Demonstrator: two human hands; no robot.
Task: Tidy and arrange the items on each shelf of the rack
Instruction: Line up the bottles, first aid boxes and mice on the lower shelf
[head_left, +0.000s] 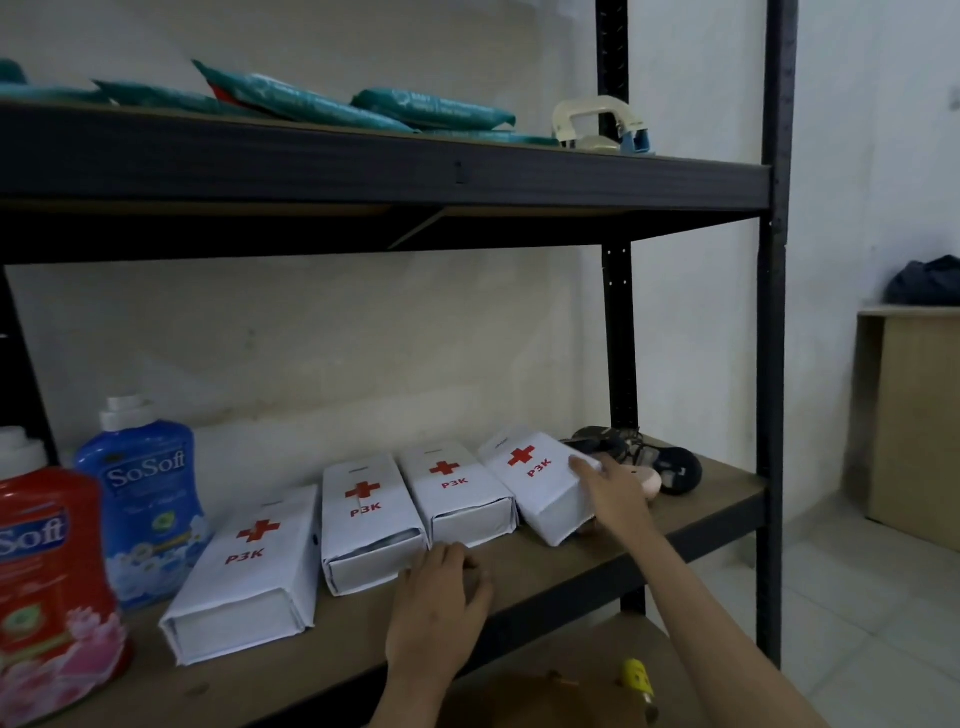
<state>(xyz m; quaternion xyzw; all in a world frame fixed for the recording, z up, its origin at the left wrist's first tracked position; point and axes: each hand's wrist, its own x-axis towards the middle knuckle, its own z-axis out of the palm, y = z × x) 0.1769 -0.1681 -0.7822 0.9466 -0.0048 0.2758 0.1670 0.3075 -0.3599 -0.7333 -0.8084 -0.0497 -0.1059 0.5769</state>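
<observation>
Head view looks onto a dark metal rack with brown board shelves (675, 499). Four white paper-wrapped boxes marked with a red cross and "P3K" (363, 509) lie side by side on the middle shelf. The right hand (613, 488) grips the right edge of the rightmost box (540, 483), which sits slightly askew. The left hand (441, 597) rests on the shelf board with loosely curled fingers at the front ends of the two middle boxes, holding nothing. At far left stand a blue SoSoft bottle (145, 499) and a red one (52, 587). Teal packets (311, 101) lie on the upper shelf.
</observation>
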